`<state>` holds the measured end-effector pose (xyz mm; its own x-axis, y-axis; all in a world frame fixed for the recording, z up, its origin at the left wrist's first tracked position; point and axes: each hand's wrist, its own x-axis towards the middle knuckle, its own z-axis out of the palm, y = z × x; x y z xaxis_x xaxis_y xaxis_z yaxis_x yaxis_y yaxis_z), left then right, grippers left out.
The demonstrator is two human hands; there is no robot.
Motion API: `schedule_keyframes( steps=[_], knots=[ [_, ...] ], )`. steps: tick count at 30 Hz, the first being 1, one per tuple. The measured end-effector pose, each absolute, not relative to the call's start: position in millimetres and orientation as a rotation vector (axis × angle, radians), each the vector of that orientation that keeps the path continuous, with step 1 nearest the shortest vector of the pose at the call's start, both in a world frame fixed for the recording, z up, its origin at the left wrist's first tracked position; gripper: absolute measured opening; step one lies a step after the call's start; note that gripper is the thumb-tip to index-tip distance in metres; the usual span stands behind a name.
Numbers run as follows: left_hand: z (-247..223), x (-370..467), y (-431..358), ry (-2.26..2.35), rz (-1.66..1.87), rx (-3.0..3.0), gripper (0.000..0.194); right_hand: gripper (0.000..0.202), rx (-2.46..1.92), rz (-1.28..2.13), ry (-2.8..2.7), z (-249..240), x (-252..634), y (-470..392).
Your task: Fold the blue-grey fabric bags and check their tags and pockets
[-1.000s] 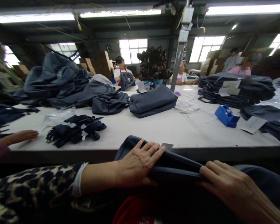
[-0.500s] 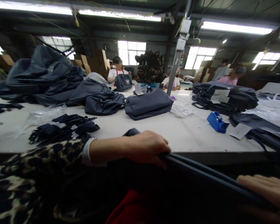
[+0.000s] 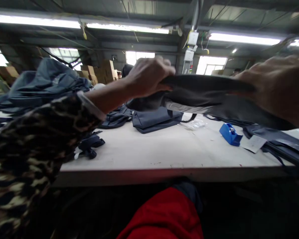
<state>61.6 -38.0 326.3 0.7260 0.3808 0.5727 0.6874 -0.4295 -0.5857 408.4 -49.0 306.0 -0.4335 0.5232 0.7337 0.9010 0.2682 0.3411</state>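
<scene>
A dark grey fabric bag (image 3: pixel 196 89) hangs stretched between my two hands, lifted above the table and blurred by motion. My left hand (image 3: pixel 151 74) is closed on its upper left edge. At the right, my right hand (image 3: pixel 276 86) grips the other end, with its fingers partly smeared. A pale strip and a short dark strap show along the bag's lower side. Behind it on the table lies a folded navy bag (image 3: pixel 154 121), partly covered by the raised one.
The white table (image 3: pixel 149 152) carries a blue tape dispenser (image 3: pixel 230 134), a white paper tag (image 3: pixel 254 143) on dark bags at the right, and bundled dark straps (image 3: pixel 91 144) at the left. A large heap of navy bags (image 3: pixel 47 83) rises at the back left.
Both hands have risen from below the table's front edge to well above it, carrying the bag up with them. The held bag now blocks the view of the people behind.
</scene>
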Motion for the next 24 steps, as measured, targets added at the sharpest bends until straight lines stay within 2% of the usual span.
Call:
schedule_keyframes(
  steps=[3, 4, 6, 8, 11, 13, 15, 17, 19, 21, 24],
  knots=[
    [248, 56, -33, -0.895, -0.278, -2.125, 0.027, 0.040, -1.091, -1.179, -2.218, 225, 388, -19],
    [213, 55, -30, -0.917, -0.195, -2.181, 0.022, 0.038, -1.093, -1.172, -2.234, 186, 383, -9],
    [134, 53, -22, -0.939, -0.036, -2.331, 0.023, 0.048, -1.042, -1.016, -2.332, 104, 374, 9],
    [59, 50, -15, -0.994, 0.156, -2.481, 0.022, 0.047, -0.961, -0.824, -2.418, 28, 363, 21],
    [-11, 43, -12, -1.041, 0.321, -2.570, 0.025, 0.044, -1.001, -0.759, -2.431, -45, 351, 25],
    [-15, 42, -13, -1.055, 0.378, -2.594, 0.023, 0.045, -1.035, -0.718, -2.423, -63, 350, 24],
    [7, 48, -10, -1.059, 0.450, -2.664, 0.011, 0.044, -1.040, -0.677, -2.431, -66, 353, 24],
    [39, 64, -1, -1.057, 0.457, -2.785, 0.018, 0.042, -1.036, -0.643, -2.437, -65, 357, 26],
    [62, 90, 16, -1.017, 0.258, -2.947, 0.023, 0.042, -1.041, -0.621, -2.428, -65, 358, 27],
    [66, 122, 38, -0.925, -0.111, -3.114, 0.025, 0.040, -1.047, -0.608, -2.418, -66, 357, 28],
    [42, 171, 71, -0.832, -0.566, -3.268, 0.054, 0.033, -1.039, -0.600, -2.424, -69, 355, 28]
  ],
)
